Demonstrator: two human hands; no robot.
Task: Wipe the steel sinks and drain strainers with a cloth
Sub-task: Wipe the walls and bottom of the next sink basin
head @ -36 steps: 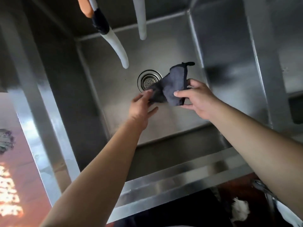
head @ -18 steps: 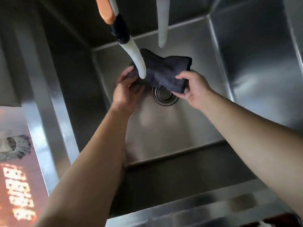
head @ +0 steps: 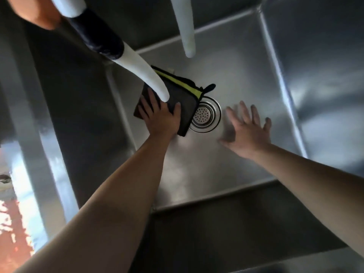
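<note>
- Your left hand (head: 160, 120) pressed the folded cloth (head: 182, 99) flat on the sink (head: 246, 79) floor, just left of the strainer (head: 204, 115); fingers lay straight, thumb at the cloth's right edge.
- Your right hand (head: 247, 128) was spread, holding nothing, just right of the strainer; blurred.
- The spout (head: 145, 72) hung over the cloth, above your left fingers.
- Advice: keep the palm flat, overlap strokes toward the strainer, and work the cloth into its perforations and rim.

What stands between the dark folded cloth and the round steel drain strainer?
Nothing visible. The dark folded cloth, pressed flat under the left hand, lies right beside the round steel drain strainer, its edge at the strainer's rim. The right hand is open on the other side.
</note>
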